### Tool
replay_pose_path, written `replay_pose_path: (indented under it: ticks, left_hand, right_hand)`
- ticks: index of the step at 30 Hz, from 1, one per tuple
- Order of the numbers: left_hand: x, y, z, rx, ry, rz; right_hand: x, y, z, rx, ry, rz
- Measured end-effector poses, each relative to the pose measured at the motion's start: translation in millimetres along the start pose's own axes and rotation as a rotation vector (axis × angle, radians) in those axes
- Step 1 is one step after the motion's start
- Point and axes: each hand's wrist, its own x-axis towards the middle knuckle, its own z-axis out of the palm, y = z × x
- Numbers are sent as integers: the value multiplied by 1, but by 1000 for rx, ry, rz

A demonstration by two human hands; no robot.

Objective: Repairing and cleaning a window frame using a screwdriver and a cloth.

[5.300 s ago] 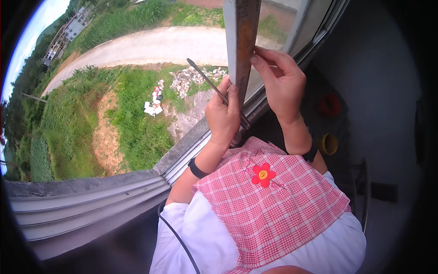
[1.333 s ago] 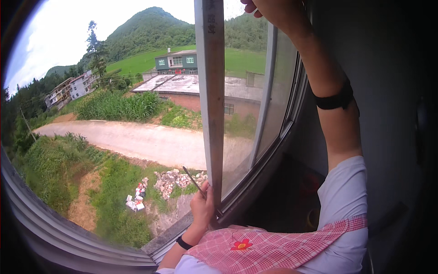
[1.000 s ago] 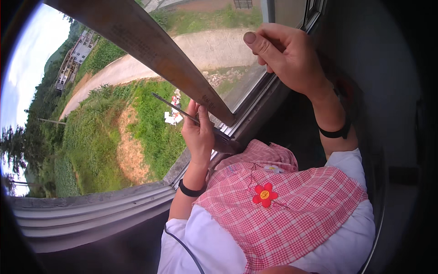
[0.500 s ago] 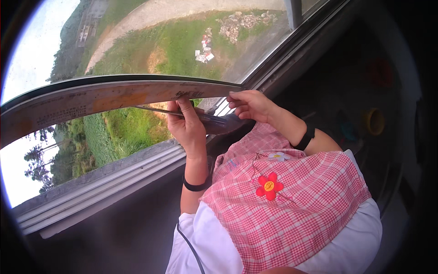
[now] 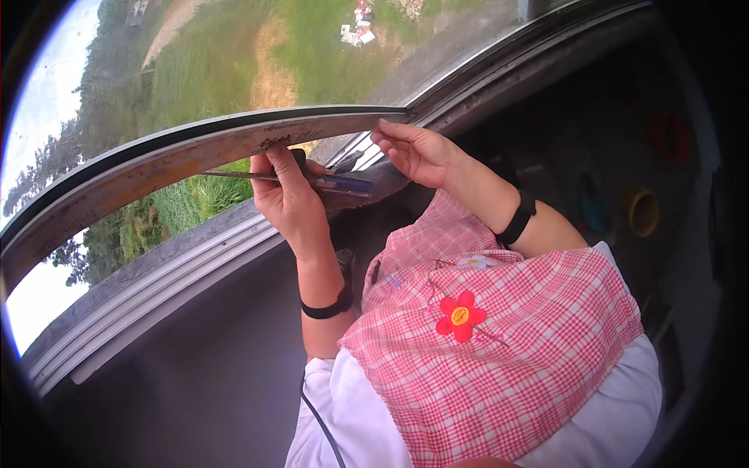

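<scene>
My left hand (image 5: 290,195) is closed round a screwdriver, its dark bluish handle (image 5: 347,185) pointing right and its thin metal shaft (image 5: 226,174) reaching left. The left thumb lies against the underside of a window sash's edge bar (image 5: 187,156), a pale, stained strip with printed marks. Near the right end of that bar, my right hand (image 5: 417,152) is raised with its palm bare and fingers loosely bent. Its thumb tip is close to the bar's end; whether it touches cannot be told. A small dark piece (image 5: 355,154) shows by the window track between my hands.
Pale sliding tracks (image 5: 172,273) run along the sill at lower left. A dark frame rail (image 5: 499,74) slants up to the right. Beyond the glass lie grass and a dirt path. In the dim room at right stands a yellow bucket-like container (image 5: 644,213).
My left hand and the screwdriver have shifted left along the bar and slightly up. My right hand has moved a little up and left. The view has tilted somewhat.
</scene>
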Motion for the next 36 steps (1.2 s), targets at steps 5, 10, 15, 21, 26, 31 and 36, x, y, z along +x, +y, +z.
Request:
replay_pose_path:
  ticks: [5,10,15,21,26,31,36]
  left_hand:
    - [-6,-14,3,25,42,-10]
    - [-6,-30,-9,33,27,3]
    - [3,-33,-15,20,17,19]
    - [22,-31,-27,38,29,31]
    - [30,-24,-32,43,44,14]
    - [30,-22,-31,21,23,29]
    - [24,-21,-28,21,18,18]
  right_hand:
    - [21,2,-18,25,92,-20]
    - [23,3,-18,-2,110,1]
    - [34,4,-11,-37,129,3]
    - [40,2,21,-80,112,58]
    - [48,10,28,-6,64,57]
    - [47,12,26,33,9,24]
    - [44,15,19,36,-30,-13]
